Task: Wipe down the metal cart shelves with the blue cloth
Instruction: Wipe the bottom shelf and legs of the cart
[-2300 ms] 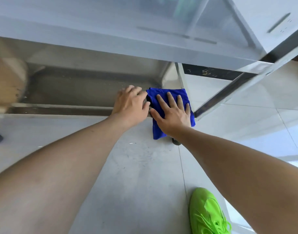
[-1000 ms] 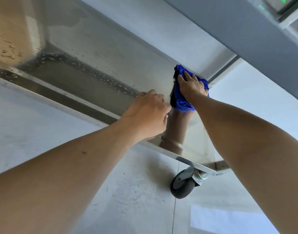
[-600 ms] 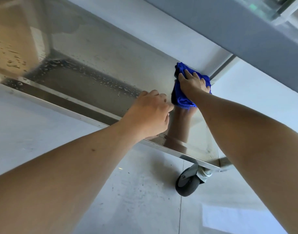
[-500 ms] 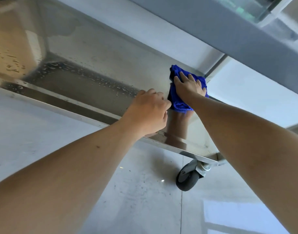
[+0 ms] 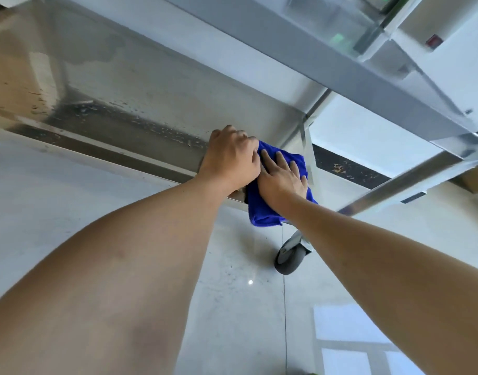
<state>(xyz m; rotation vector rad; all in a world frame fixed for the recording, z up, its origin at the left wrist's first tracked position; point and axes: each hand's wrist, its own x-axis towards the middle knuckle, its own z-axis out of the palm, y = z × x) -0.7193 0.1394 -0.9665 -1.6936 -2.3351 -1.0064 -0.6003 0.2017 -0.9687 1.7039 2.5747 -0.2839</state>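
Observation:
The blue cloth [image 5: 262, 212] lies over the near right corner of the cart's lowest metal shelf [image 5: 140, 104], with part of it hanging over the front rim. My right hand [image 5: 282, 177] presses flat on the cloth, fingers spread. My left hand [image 5: 231, 158] curls over the shelf's front rim just left of the cloth, touching my right hand. Water drops dot the shelf near its front edge.
An upper shelf [image 5: 327, 63] of the cart overhangs the one I am touching. A slanted metal post [image 5: 411, 180] runs at the right. A grey caster wheel [image 5: 289, 257] stands on the tiled floor below the corner.
My right hand has dragged the cloth from the back of the shelf toward me to the front right corner, so the cloth now hangs over the rim. My left hand stays on the rim.

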